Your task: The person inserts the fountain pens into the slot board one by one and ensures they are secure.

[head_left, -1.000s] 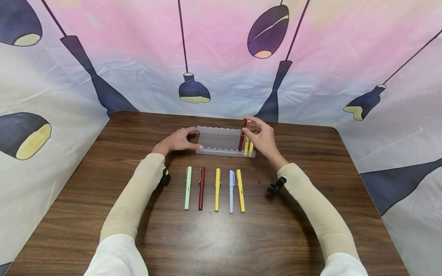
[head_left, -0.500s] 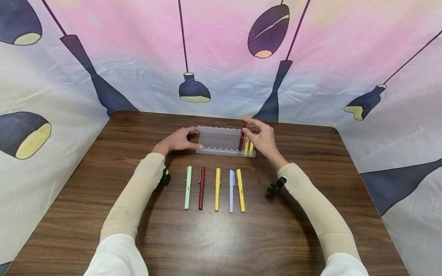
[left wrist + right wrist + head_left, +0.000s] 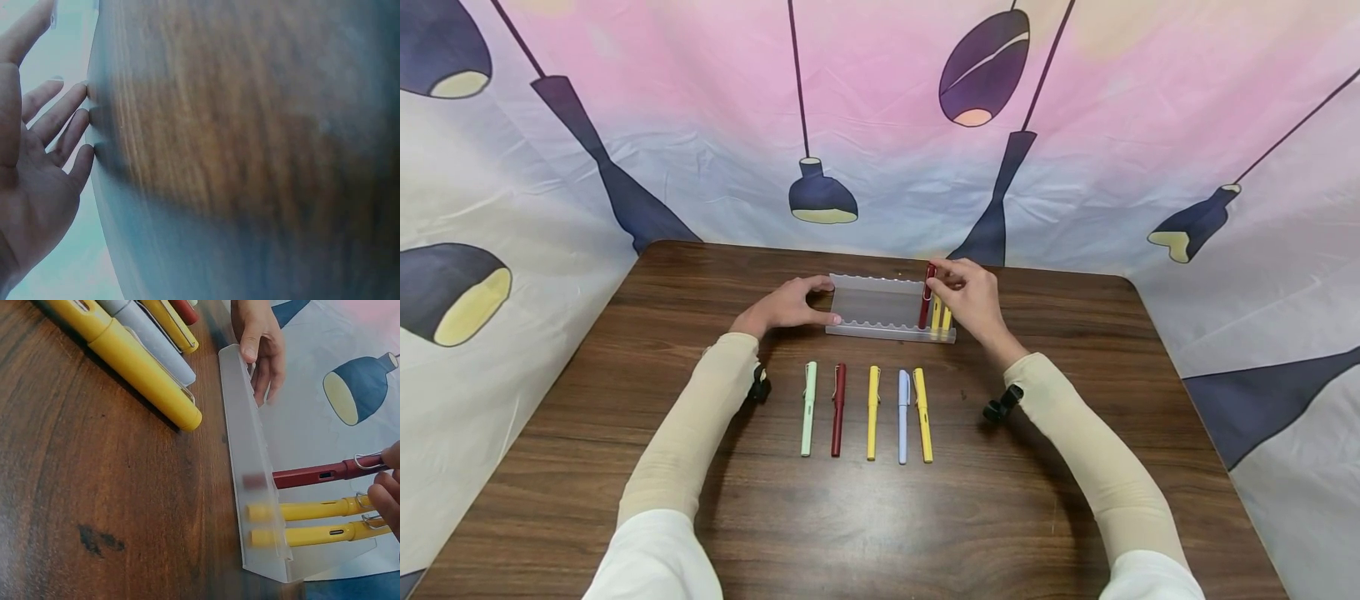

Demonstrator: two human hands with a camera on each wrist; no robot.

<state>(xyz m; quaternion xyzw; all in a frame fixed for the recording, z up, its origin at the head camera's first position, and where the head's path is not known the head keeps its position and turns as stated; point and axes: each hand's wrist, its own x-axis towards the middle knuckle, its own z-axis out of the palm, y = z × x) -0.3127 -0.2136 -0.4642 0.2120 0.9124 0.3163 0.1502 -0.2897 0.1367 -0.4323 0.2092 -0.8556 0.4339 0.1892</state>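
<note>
A frosted clear pen tray [image 3: 887, 333] with notched edges stands near the back of the table. My left hand [image 3: 782, 307] holds its left end, thumb at the front corner and a finger at the back corner. With fingertips and thumb, my right hand [image 3: 973, 302] pinches the cap end of a dark red fountain pen [image 3: 924, 312]. In the right wrist view that red pen [image 3: 312, 475] lies across the tray, its lower end behind the front wall. Beside it two yellow pens [image 3: 312, 534] rest in the tray, their cap ends partly hidden by my right fingers.
In front of the tray, a row of pens lies on the brown wooden table [image 3: 970, 517]: mint green [image 3: 808, 408], dark red [image 3: 838, 408], yellow [image 3: 872, 412], light blue [image 3: 903, 417] and yellow [image 3: 923, 415]. A printed cloth [image 3: 895, 183] hangs behind.
The red pen has come down slightly into the tray, with my right hand still pinching it. My left hand and the row of pens have stayed in place.
</note>
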